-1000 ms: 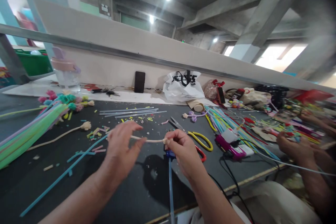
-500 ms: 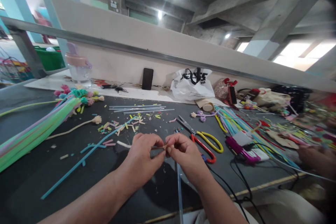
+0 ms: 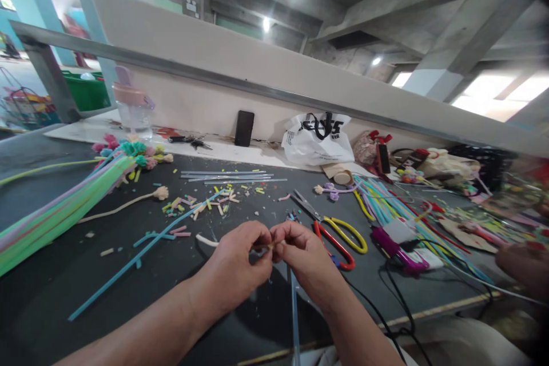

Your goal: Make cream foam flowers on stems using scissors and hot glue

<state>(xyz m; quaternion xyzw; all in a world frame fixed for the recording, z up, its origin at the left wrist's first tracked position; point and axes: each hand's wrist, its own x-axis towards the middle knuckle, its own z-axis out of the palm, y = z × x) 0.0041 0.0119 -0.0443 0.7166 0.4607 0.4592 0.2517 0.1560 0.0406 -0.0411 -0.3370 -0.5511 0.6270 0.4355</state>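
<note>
My left hand (image 3: 243,254) and my right hand (image 3: 301,249) meet at the fingertips just above the table. Both pinch a small thin brownish piece, mostly hidden by the fingers. A white stem (image 3: 206,239) sticks out to the left of my left hand; whether that hand touches it cannot be seen. Below my right hand, a clear rod (image 3: 294,314) runs towards the table's front edge. Close by on the right lie scissors (image 3: 306,205) with a yellow and a red handle.
Cut bits (image 3: 221,201) and clear rods (image 3: 231,176) lie ahead. A blue stem (image 3: 128,275) and a green bundle of stems (image 3: 64,211) with fluffy ends are on the left. To the right are a purple glue gun (image 3: 397,249), black cables (image 3: 388,289) and another person's hand (image 3: 521,266).
My fingers have shifted slightly around the small piece, and less of it shows. The view has moved a little; the things on the table stay where they were.
</note>
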